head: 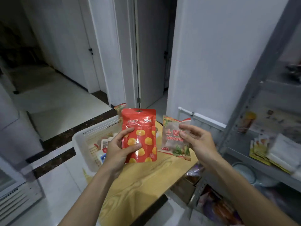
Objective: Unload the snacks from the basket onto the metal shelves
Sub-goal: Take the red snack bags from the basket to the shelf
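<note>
Left hand (121, 147) grips a glossy red foil snack pouch (139, 136), right hand (197, 141) pinches a pale translucent packet (175, 139) (both look light, crinkly, slippery; best gripped mid-body).

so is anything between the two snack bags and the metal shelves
Nothing visible blocks the gap from the red pouch, or the pale bag, to the metal shelves; yellow-edged packets already occupy part of one tier.

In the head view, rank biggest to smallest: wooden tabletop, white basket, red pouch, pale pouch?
1. wooden tabletop
2. white basket, partly hidden
3. red pouch in the left hand and pale pouch in the right hand look about alike, both held nearer the camera.
</note>
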Demonstrator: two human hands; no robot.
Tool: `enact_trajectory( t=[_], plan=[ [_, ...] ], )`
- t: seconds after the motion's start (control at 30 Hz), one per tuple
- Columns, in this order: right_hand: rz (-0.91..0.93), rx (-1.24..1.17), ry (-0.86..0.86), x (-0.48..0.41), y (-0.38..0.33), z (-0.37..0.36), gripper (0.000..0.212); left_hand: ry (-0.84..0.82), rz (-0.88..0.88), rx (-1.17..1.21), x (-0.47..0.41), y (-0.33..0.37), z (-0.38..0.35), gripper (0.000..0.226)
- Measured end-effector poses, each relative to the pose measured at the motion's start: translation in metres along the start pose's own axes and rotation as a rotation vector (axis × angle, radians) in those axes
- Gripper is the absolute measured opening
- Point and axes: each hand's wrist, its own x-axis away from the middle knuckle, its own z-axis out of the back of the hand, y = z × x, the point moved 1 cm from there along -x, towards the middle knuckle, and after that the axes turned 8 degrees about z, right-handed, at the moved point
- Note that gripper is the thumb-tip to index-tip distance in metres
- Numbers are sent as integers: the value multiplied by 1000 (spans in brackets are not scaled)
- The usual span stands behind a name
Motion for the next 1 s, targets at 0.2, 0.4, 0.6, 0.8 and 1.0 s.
enact_trajectory(
  t=[0.2,0.4,0.6,0.8,1.0],
  plan=[
    [11,-69,184,60,-52,88,37,-248,4,-69,21,-1,-91,75],
    [69,32,405,132,-101,212,49,-526,-24,-149,52,-16,-225,85],
    [131,51,543,210,-151,342,50,-692,-46,-136,109,-45,-372,82],
    [168,57,637,264,-194,442,50,-756,-101,-113,163,-53,-494,78],
    [258,47,702,283,-237,510,46,-875,-195,-202,180,-19,-590,92]
  ],
)
